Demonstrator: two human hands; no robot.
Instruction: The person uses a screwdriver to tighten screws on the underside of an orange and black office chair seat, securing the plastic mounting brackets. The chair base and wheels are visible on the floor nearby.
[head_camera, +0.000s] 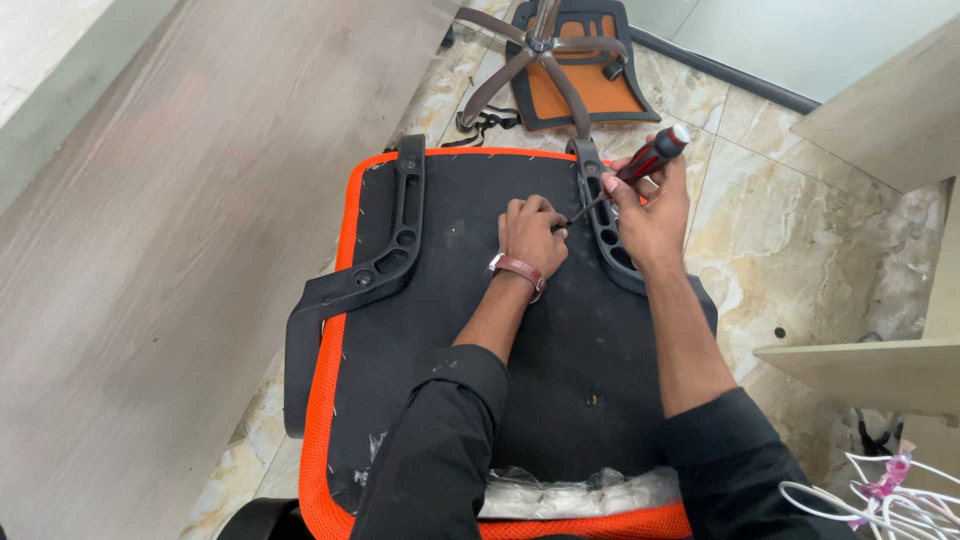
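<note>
An upturned office chair seat (470, 330), black underneath with an orange mesh rim, lies on the floor in front of me. My right hand (650, 215) grips a red and black screwdriver (650, 157), its tip angled down to the left at the right armrest bracket (605, 215). My left hand (530, 235), with a brown watch strap at the wrist, rests closed on the seat by the screwdriver tip, fingers pinched there. What the fingers pinch is hidden. The left armrest (365, 270) sits on the seat's other side.
A chair star base (540, 55) stands over an orange and black backrest (590, 75) at the top. A grey wooden panel (170, 250) runs along the left. Beige wooden boards (880, 110) stand at the right. White cables (880, 495) lie at the bottom right on the marble tiles.
</note>
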